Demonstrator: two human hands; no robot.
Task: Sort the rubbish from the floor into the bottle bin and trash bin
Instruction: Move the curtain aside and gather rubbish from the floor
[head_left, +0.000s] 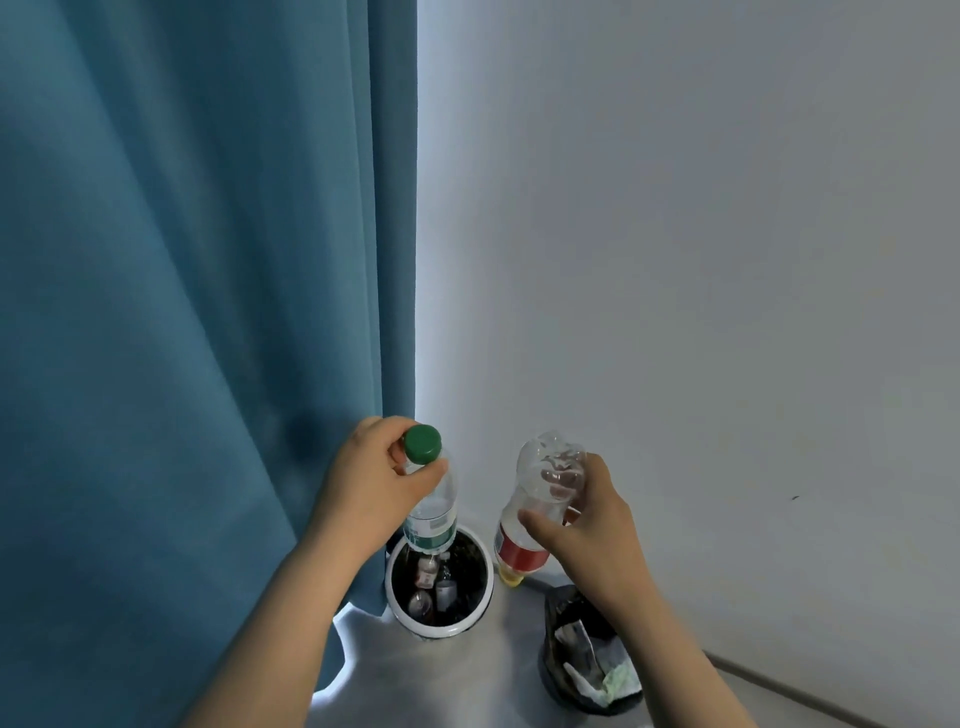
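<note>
My left hand (371, 486) grips a clear plastic bottle with a green cap (434, 499) near its neck and holds it upright over the white-rimmed bottle bin (400, 616). Several bottles lie inside that bin. My right hand (587, 530) grips a clear bottle with a red label (535, 499), held upside down with its base up and a yellow cap at the bottom. This bottle hangs to the right of the bottle bin. The trash bin (550, 618), lined with a dark bag, stands below my right forearm and holds crumpled paper.
A blue curtain (182, 312) hangs on the left and reaches the floor beside the bottle bin. A pale wall (701, 260) runs along the right. Grey floor (441, 680) shows in front of both bins.
</note>
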